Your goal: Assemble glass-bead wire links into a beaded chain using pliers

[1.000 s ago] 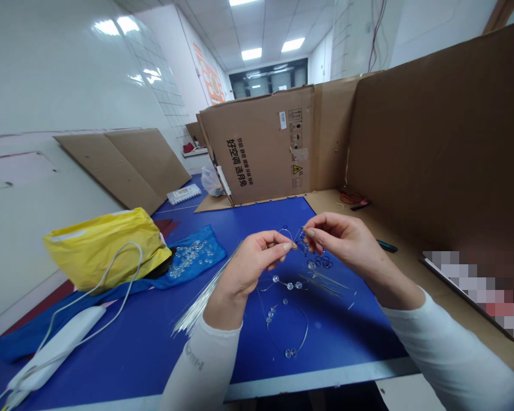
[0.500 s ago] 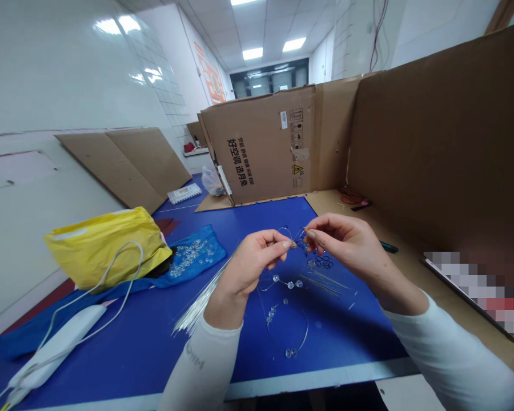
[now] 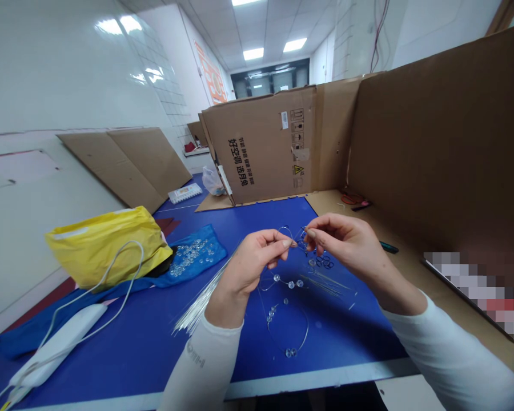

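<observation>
Right now, from the head view, pinching a thin wire loop between thumb and fingertips of the left hand, with the left grip nearly closed on the wire. Closing in from the other side with the right hand, thumb and forefinger gripping tightly at the same wire, just beside a small cluster of clear beads, both hands nearly touching and hovering above a blue desk. Lying just below the hands, two beaded wires curving across the desk, with small wire rings and straight wire pieces resting to the right. Fanning out beneath the left wrist, a bundle of thin silver wires pointing toward a blue cloth heaped with clear beads. Sitting further left, a yellow plastic bag touching the cloth, and a white power adapter trailing a white cable. Standing around the desk's far and right edges, cardboard panels, with a teal-handled tool lying on the cardboard to the right.
</observation>
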Demonstrator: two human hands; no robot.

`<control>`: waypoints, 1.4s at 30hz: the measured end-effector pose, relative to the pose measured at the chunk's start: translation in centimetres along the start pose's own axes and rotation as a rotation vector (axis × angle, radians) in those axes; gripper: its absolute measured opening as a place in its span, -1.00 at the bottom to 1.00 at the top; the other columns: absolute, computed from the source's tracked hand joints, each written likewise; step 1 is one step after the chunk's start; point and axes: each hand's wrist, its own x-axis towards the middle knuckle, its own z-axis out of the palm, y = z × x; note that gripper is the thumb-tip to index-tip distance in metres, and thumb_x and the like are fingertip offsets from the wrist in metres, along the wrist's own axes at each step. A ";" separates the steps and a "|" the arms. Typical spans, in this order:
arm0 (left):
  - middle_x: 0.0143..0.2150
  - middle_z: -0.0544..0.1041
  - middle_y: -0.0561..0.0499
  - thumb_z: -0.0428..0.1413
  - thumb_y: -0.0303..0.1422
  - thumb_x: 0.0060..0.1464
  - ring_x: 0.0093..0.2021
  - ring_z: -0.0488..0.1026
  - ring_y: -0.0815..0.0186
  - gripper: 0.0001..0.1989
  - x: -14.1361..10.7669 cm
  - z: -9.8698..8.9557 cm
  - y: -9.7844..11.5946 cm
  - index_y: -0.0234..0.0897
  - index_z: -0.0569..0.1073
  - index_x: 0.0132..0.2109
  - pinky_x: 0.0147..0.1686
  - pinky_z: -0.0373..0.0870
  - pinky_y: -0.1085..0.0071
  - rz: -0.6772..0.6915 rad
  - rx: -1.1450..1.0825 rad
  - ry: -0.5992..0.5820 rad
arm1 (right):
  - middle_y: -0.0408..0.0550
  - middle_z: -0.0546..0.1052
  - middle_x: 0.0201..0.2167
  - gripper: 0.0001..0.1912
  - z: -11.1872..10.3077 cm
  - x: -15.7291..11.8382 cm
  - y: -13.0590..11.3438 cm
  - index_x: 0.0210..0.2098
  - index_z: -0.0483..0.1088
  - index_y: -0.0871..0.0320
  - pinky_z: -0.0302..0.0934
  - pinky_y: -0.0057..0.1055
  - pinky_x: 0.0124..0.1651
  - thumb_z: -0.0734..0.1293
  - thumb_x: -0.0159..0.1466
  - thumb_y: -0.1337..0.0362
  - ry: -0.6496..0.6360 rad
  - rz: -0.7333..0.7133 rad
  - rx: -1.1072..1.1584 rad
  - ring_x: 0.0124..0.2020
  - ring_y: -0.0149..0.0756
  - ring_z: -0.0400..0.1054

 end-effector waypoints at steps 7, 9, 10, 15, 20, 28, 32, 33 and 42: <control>-0.52 0.41 0.09 0.24 -0.30 0.01 -0.55 0.20 0.50 -0.82 0.0 0.0 0.0 -0.36 0.55 -0.32 -0.57 0.05 0.52 -0.006 0.010 0.001 | -0.10 0.56 -0.52 -0.87 -0.1 0.1 0.3 -0.33 0.52 0.17 0.31 -0.42 -0.46 0.38 0.23 0.23 0.023 -0.038 -0.062 -0.53 -0.39 0.42; -0.52 0.41 0.09 0.24 -0.29 0.00 -0.55 0.20 0.50 -0.81 -0.1 0.0 0.0 -0.36 0.55 -0.32 -0.57 0.05 0.52 -0.009 0.012 0.004 | -0.10 0.56 -0.51 -0.87 -0.1 0.1 0.4 -0.32 0.53 0.17 0.30 -0.42 -0.45 0.38 0.25 0.24 0.027 -0.048 -0.086 -0.52 -0.39 0.42; -0.52 0.41 0.09 0.24 -0.29 0.00 -0.55 0.20 0.50 -0.81 -0.1 0.0 0.0 -0.36 0.55 -0.32 -0.57 0.05 0.52 -0.010 0.013 0.003 | -0.10 0.56 -0.52 -0.87 -0.1 0.1 0.4 -0.31 0.53 0.17 0.30 -0.42 -0.46 0.37 0.25 0.24 0.027 -0.049 -0.091 -0.52 -0.39 0.42; -0.52 0.41 0.10 0.25 -0.28 -0.01 -0.56 0.19 0.51 -0.80 -0.1 0.1 0.0 -0.36 0.54 -0.32 -0.58 0.05 0.52 -0.010 0.011 0.000 | -0.11 0.56 -0.53 -0.86 -0.1 -0.1 0.4 -0.32 0.52 0.17 0.29 -0.43 -0.48 0.38 0.25 0.22 0.016 -0.036 -0.059 -0.54 -0.40 0.41; -0.52 0.41 0.11 0.26 -0.27 0.00 -0.56 0.19 0.51 -0.79 -0.1 0.1 0.1 -0.35 0.53 -0.32 -0.58 0.05 0.52 -0.010 -0.003 0.003 | -0.11 0.56 -0.53 -0.87 0.0 -0.1 0.3 -0.33 0.52 0.17 0.30 -0.43 -0.48 0.38 0.26 0.23 0.015 -0.026 -0.049 -0.54 -0.41 0.40; -0.48 0.45 0.09 0.26 -0.27 0.02 -0.54 0.23 0.51 -0.78 0.0 0.2 0.3 -0.35 0.50 -0.28 -0.56 0.08 0.51 -0.005 -0.040 0.004 | -0.11 0.57 -0.50 -0.87 0.0 -0.1 0.6 -0.31 0.52 0.16 0.31 -0.42 -0.46 0.37 0.28 0.23 0.023 -0.032 -0.069 -0.53 -0.39 0.42; -0.43 0.51 0.05 0.25 -0.26 0.05 -0.53 0.26 0.50 -0.77 0.1 0.1 0.1 -0.35 0.49 -0.25 -0.54 0.14 0.50 0.014 -0.029 -0.001 | -0.09 0.59 -0.47 -0.88 0.0 -0.2 0.6 -0.29 0.53 0.16 0.34 -0.39 -0.40 0.37 0.28 0.24 0.040 -0.052 -0.115 -0.48 -0.36 0.46; -0.41 0.52 0.05 0.25 -0.25 0.05 -0.53 0.26 0.50 -0.77 0.1 0.1 0.0 -0.34 0.49 -0.24 -0.53 0.15 0.50 0.020 -0.026 -0.004 | -0.09 0.59 -0.47 -0.88 0.0 -0.2 0.6 -0.29 0.53 0.15 0.34 -0.38 -0.39 0.37 0.28 0.24 0.045 -0.059 -0.130 -0.48 -0.35 0.46; -0.34 0.59 0.00 0.28 -0.32 0.01 -0.52 0.31 0.48 -0.78 0.2 -0.1 -0.2 -0.33 0.48 -0.23 -0.49 0.24 0.49 0.040 -0.008 -0.015 | -0.10 0.60 -0.45 -0.88 0.0 -0.5 0.5 -0.27 0.54 0.12 0.36 -0.36 -0.30 0.35 0.32 0.26 0.059 -0.110 -0.266 -0.44 -0.33 0.49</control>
